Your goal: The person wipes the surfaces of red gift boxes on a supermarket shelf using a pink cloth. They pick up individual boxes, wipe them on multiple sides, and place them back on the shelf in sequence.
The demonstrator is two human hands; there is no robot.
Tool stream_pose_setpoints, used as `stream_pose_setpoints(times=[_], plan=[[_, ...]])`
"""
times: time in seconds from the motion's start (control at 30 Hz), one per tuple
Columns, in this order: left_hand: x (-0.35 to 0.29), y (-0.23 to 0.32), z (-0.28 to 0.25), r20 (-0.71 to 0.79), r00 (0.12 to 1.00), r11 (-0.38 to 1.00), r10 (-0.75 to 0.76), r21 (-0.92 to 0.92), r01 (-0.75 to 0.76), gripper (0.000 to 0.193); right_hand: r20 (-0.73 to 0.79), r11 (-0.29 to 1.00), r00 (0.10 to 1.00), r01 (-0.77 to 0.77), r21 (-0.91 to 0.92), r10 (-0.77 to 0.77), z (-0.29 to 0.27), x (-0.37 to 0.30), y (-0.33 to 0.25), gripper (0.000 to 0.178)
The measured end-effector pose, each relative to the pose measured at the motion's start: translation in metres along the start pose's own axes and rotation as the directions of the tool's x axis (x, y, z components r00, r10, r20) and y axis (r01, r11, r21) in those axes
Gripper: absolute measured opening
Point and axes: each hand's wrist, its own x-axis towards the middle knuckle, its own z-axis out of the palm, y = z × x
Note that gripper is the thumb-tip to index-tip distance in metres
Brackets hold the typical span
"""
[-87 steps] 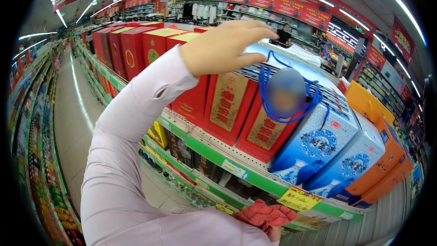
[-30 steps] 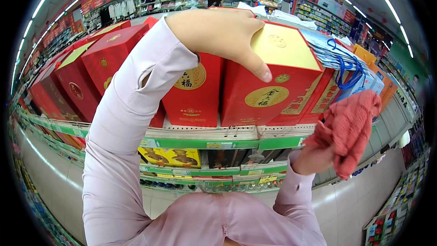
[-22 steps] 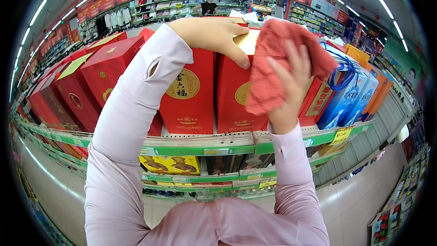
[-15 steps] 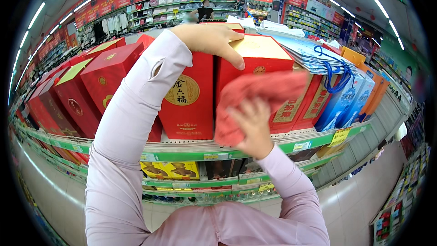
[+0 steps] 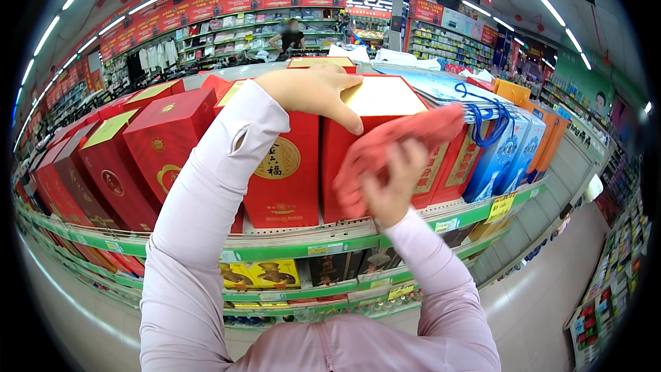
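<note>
My left hand (image 5: 310, 89) grips the upper left corner of a tall red gift box (image 5: 385, 95) with a gold top, its thumb reaching over the front edge. My right hand (image 5: 396, 186), slightly blurred, is closed on a crumpled red cloth (image 5: 368, 155). The cloth lies over the front of that box and hides much of it. To its left stands another red box (image 5: 284, 193) with a round gold emblem, partly behind my left sleeve. More red boxes (image 5: 439, 165) with gold panels stand to the right of the cloth.
Dark red boxes (image 5: 169, 127) line the shelf (image 5: 310, 238) at left. Flat blue bags (image 5: 441, 88) with blue cord handles (image 5: 490, 134) lie on top at right, above blue boxes (image 5: 520, 158). Yellow boxes (image 5: 272, 273) sit below. A person (image 5: 292, 38) stands far back.
My right hand and the cloth have shifted slightly right and down relative to the box. My left hand stays at the box's top. The whole view has shifted a little.
</note>
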Motion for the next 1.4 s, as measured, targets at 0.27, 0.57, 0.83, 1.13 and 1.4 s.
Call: stream_pose_setpoints(times=[0.27, 0.57, 0.83, 1.13, 1.4], plan=[[-0.016, 0.004, 0.008, -0.078, 0.996, 0.994, 0.040, -0.103, -0.048, 0.108, -0.065, 0.996, 0.998, -0.032, -0.084, 0.027, -0.012, 0.036, -0.001, 0.065], [-0.012, 0.009, 0.008, -0.122, 0.990, 0.989, 0.066, -0.121, -0.081, 0.104, 0.736, 0.981, 0.649, -0.131, -0.145, 0.195, -0.034, 0.185, -0.001, 0.036], [0.014, -0.025, 0.027, -0.208, 0.950, 0.965, 0.232, -0.076, -0.253, 0.099, 0.630, 0.965, 0.758, -0.003, 0.263, -0.169, -0.056, 0.155, -0.023, 0.052], [-0.012, 0.002, 0.011, -0.124, 0.989, 0.984, 0.079, -0.151, -0.097, 0.101, 0.021, 0.962, 0.968, -0.253, 0.102, 0.252, -0.043, -0.006, 0.011, 0.045], [-0.062, 0.031, 0.015, -0.242, 0.948, 0.960, 0.207, -0.136, -0.245, 0.107, 0.342, 0.443, 0.674, -0.709, 0.549, 0.655, -0.052, -0.074, 0.001, 0.090]])
